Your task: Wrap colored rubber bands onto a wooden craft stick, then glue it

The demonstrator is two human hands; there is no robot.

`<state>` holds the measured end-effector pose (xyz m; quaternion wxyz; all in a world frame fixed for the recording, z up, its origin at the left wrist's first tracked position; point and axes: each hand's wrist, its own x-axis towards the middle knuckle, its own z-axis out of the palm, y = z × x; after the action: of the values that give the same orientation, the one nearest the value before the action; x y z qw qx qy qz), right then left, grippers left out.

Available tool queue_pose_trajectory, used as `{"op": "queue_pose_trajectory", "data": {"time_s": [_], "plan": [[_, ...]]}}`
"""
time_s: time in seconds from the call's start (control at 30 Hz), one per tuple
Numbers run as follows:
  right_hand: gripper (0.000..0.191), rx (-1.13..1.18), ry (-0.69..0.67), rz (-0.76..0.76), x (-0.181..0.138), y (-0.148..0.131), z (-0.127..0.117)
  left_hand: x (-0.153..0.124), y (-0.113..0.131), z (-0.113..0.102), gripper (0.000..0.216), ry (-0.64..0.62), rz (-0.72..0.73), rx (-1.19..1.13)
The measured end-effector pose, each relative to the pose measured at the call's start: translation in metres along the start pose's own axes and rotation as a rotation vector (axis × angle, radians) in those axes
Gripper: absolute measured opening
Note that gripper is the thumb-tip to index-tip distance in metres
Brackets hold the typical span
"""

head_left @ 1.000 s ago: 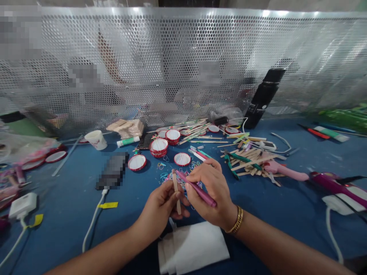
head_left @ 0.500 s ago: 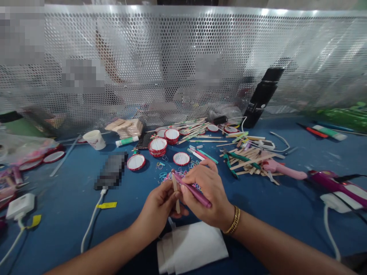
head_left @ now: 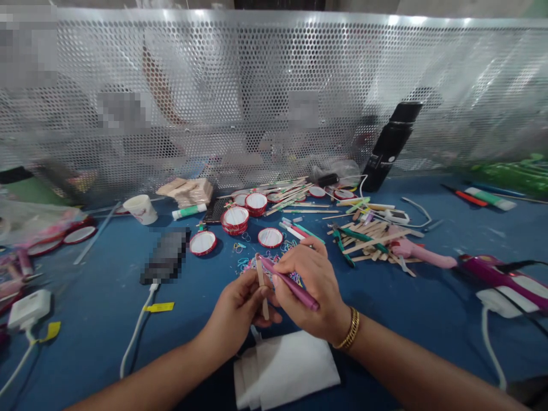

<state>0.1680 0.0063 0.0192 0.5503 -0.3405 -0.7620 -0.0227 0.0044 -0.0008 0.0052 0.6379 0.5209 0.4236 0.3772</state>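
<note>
Upright between the fingers of my left hand (head_left: 240, 302) is a flat wooden craft stick (head_left: 262, 291). My right hand (head_left: 310, 282), with a gold bracelet at the wrist, grips a purple marker pen (head_left: 297, 293). The pen's tip is at the top end of the stick, where a small reddish mark shows. Behind the fingers lies a heap of small coloured rubber bands (head_left: 248, 264), partly hidden by my hands. Below them rests a folded white cloth or paper (head_left: 295, 365).
Red-rimmed round pieces (head_left: 235, 220), a paper cup (head_left: 141, 209) and a phone (head_left: 166, 257) lie left of centre. A pile of craft sticks with green-handled pliers (head_left: 345, 246), a pink glue gun (head_left: 422, 252) and a black bottle (head_left: 391, 148) are at right. A perforated metal panel (head_left: 265, 68) stands behind.
The pen in my right hand has shifted very slightly, its rear end a little to the right. My left hand keeps the stick in nearly the same place.
</note>
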Motion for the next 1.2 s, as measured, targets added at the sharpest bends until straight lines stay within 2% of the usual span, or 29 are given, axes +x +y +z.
{"op": "queue_pose_trajectory", "data": {"time_s": [0.23,0.4,0.57,0.77,0.97,1.2], "plan": [[0.009,-0.027,-0.035,0.019,-0.0008,0.0026,-0.0002,0.0001,-0.0008,-0.0013,0.041,0.013,0.007,0.009],[0.011,-0.016,-0.003,0.001,-0.0014,0.0027,0.0,0.0002,0.0,-0.0006,0.042,0.024,-0.006,0.002],[0.009,-0.002,-0.044,0.011,-0.0006,0.0015,0.0004,-0.0006,0.0012,-0.0001,0.046,0.023,-0.006,0.024],[0.01,-0.009,-0.003,0.005,-0.0016,0.0043,-0.0001,0.0002,0.0019,-0.0011,0.042,0.032,-0.013,-0.016],[0.009,0.0,-0.033,-0.003,-0.0006,0.0013,0.0009,0.0008,-0.0014,-0.0015,0.044,0.02,0.024,0.022],[0.011,0.011,-0.006,0.017,-0.0028,0.0046,0.0003,0.0002,-0.0002,-0.0006,0.042,0.028,-0.009,0.012]]}}
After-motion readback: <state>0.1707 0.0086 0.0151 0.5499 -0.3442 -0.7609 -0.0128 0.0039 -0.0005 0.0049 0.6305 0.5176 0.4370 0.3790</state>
